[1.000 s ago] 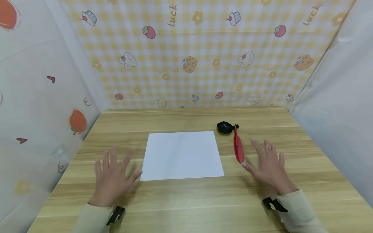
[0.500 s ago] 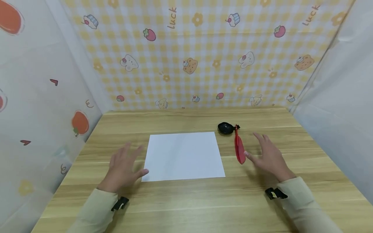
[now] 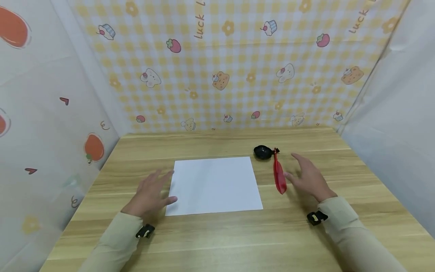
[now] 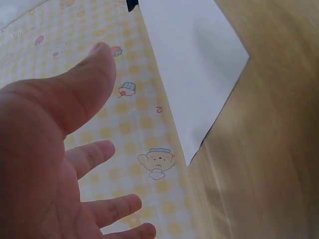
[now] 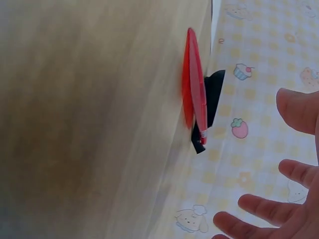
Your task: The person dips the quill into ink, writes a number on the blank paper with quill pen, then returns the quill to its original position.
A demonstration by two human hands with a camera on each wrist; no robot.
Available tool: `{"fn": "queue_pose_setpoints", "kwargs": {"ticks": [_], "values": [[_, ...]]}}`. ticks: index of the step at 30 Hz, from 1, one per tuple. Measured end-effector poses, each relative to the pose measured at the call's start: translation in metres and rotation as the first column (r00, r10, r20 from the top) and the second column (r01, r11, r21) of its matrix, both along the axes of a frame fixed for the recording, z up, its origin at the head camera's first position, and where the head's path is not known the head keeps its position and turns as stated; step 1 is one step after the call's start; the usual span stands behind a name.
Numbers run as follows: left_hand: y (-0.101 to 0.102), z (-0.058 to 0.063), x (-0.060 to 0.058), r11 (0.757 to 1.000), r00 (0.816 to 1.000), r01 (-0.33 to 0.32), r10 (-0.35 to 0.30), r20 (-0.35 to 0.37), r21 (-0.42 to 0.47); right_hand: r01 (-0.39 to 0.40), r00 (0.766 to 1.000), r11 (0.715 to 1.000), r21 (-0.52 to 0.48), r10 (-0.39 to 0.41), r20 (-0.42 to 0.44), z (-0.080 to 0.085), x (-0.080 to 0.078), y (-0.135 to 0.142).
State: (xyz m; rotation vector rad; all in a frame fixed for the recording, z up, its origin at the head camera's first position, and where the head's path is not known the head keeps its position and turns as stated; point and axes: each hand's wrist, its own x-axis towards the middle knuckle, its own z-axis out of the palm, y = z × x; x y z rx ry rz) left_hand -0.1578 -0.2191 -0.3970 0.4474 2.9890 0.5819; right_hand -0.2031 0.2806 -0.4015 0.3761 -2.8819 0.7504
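Note:
My left hand [image 3: 149,195] is held with fingers spread over the left edge of a white sheet of paper [image 3: 214,185]. In the left wrist view the thumb and fingers of this hand [image 4: 45,119] are apart, with nothing between them. My right hand [image 3: 308,179] reaches beside a slim red feather-shaped thing [image 3: 279,179], its thumb tip overlapping that edge in the head view. From the right wrist, the red feather [image 5: 198,84] appears apart from the loosely spread fingers. Beyond it lies a glossy black rounded thing [image 3: 263,152] with a narrow neck, at the feather's far end.
Everything rests on a wood-grain table [image 3: 217,245]. A yellow checked cloth wall [image 3: 204,60] rises at its back edge, and white sheeting hangs on the left side [image 3: 40,132] and the right side [image 3: 401,132]. Black straps circle both wrists.
My left hand has moved right and forward, from beside the paper to over its left edge. My right hand has turned slightly inward with fingers drawn closer together. The paper and feather stay put.

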Motion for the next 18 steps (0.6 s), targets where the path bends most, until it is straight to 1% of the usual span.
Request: {"fn": "queue_pose_setpoints", "kwargs": {"ticks": [6, 10, 14, 18], "values": [[0.001, 0.0, -0.01, 1.0, 0.999, 0.026, -0.025, 0.044, -0.013, -0.003, 0.999, 1.0, -0.018, 0.004, 0.033, -0.004, -0.015, 0.002], [0.002, 0.0, -0.017, 0.999, 0.997, 0.034, -0.031, 0.069, -0.039, -0.005, 0.999, 0.999, -0.034, 0.007, 0.047, -0.004, -0.023, 0.004], [0.002, -0.001, -0.023, 0.996, 0.995, 0.052, -0.045, 0.091, -0.069, -0.016, 0.999, 1.0, -0.006, 0.016, 0.047, -0.002, -0.032, 0.004], [0.001, -0.005, -0.03, 0.993, 0.992, 0.074, -0.064, 0.109, -0.091, -0.021, 0.999, 0.999, 0.044, 0.019, 0.047, -0.001, -0.043, 0.004]]}}
